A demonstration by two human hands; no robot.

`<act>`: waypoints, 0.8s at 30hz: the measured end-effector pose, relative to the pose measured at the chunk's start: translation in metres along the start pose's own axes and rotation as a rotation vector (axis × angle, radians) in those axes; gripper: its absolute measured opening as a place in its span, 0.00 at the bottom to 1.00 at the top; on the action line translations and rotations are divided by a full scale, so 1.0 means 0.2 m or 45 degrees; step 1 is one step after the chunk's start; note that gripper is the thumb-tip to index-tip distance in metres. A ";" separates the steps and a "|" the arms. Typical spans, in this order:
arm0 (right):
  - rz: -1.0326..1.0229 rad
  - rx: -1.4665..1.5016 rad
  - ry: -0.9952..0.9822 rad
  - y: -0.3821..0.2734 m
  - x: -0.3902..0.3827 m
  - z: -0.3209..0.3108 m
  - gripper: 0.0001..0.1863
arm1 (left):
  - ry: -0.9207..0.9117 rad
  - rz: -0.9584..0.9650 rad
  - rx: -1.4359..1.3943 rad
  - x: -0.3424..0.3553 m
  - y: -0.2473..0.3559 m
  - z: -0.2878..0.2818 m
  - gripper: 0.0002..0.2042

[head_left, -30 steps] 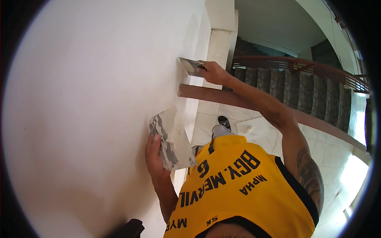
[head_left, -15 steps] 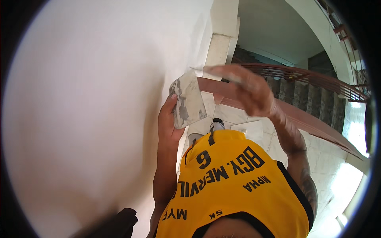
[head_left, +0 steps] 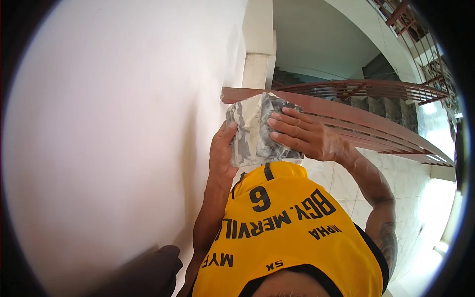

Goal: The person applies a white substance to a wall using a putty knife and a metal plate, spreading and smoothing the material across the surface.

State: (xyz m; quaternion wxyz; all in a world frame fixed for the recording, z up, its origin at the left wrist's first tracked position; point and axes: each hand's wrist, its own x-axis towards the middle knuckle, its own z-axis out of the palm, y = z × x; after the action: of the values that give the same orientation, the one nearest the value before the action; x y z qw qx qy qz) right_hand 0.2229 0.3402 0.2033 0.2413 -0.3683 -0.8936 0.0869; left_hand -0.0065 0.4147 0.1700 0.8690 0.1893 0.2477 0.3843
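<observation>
My left hand (head_left: pixel 222 148) grips the left edge of a flat plate (head_left: pixel 242 143), with the thumb on top. Cream and grey patches, like smeared putty, cover the plate's face. A second plate (head_left: pixel 277 143), dark grey and streaked with white, meets it along a line down the middle. My right hand (head_left: pixel 302 133) grips this dark plate from the right, its fingers laid across the face and its thumb hidden beneath. Both plates are in front of my waist, close to the white wall.
A smooth white wall (head_left: pixel 109 123) fills the left side. Ahead and right curves a reddish-brown railing (head_left: pixel 366 119), with dark stairs (head_left: pixel 396 110) beyond it. Pale floor tiles (head_left: pixel 366 180) lie below on the right. A dark rounded object (head_left: pixel 153 272) is at the lower left.
My right hand, blurred and raised with a thin plate edge-on, has come down and laid that plate against the left one. The left plate has shifted slightly right.
</observation>
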 end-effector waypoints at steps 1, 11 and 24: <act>0.010 -0.008 0.002 0.02 -0.03 0.00 0.34 | 0.013 -0.002 0.030 0.00 -0.01 0.00 0.18; 1.774 0.437 0.056 0.06 -0.22 0.02 0.14 | 0.064 0.519 0.422 0.05 -0.10 -0.04 0.16; 1.281 2.534 1.298 -0.42 -0.02 0.25 0.20 | -0.146 1.416 1.487 -0.27 -0.05 -0.09 0.12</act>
State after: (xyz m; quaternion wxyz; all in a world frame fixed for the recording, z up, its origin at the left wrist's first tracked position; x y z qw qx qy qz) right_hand 0.1486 0.2783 0.1859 0.6791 -0.3191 0.0012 0.6610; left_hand -0.0425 0.3688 0.1661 0.3229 0.7275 0.2331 0.5587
